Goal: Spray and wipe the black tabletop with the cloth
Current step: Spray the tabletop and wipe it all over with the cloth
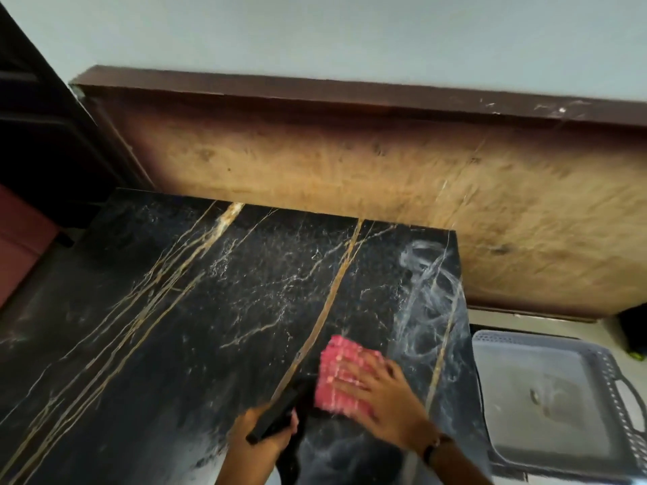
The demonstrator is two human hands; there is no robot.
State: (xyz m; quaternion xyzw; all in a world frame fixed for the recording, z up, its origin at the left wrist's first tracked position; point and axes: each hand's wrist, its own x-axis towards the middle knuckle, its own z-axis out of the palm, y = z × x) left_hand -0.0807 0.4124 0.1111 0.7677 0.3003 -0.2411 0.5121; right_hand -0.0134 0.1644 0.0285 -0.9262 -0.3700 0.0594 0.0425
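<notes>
Right hand [380,400] flat, fingers spread on pink cloth [338,374], blurred, on black tabletop [196,309]; left hand [261,432] clutches dark object [276,413], identity unclear

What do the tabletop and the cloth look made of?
Tabletop: looks like polished black marble or a marble-look slab, with gold and white veins and a sheen. Cloth: pink woven fabric with a gridded, waffle-like texture, blurred.

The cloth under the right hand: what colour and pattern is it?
The cloth is pink-red with a fine pale grid; head view, the only one.
</notes>
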